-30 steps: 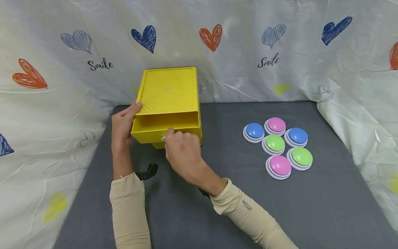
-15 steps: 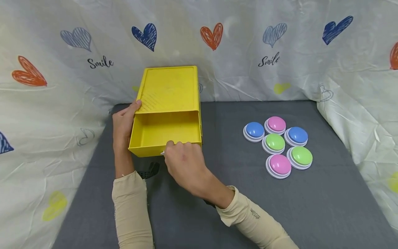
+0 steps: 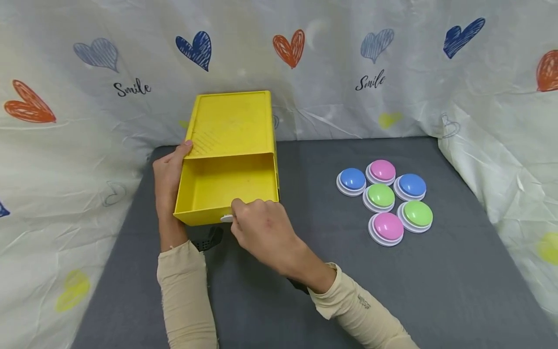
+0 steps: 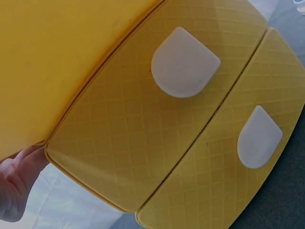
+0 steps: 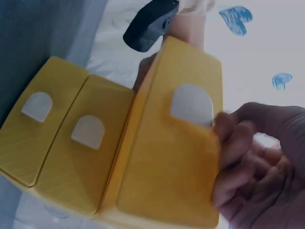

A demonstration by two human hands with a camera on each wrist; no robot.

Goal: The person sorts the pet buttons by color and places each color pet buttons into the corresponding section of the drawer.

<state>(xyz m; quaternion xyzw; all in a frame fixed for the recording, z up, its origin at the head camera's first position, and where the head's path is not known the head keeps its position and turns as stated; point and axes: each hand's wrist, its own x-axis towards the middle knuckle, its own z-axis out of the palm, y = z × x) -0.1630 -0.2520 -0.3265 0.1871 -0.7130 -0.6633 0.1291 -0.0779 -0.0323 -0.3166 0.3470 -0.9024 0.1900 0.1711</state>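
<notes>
Pinching the drawer's white tab (image 3: 226,218), right hand (image 3: 261,232) curled.

Head view: from above and behind both forearms, facing forward and down; takes in the grey tabletop (image 3: 436,291), the yellow drawer unit (image 3: 233,123) and the heart-print backdrop (image 3: 392,72). Left wrist view: very near, looking up along the unit's drawer fronts (image 4: 157,138). Right wrist view: very near, facing the pulled-out drawer's front. Shared by all three: the drawer unit; the white handle tabs (image 5: 191,104) appear in both wrist views.
</notes>
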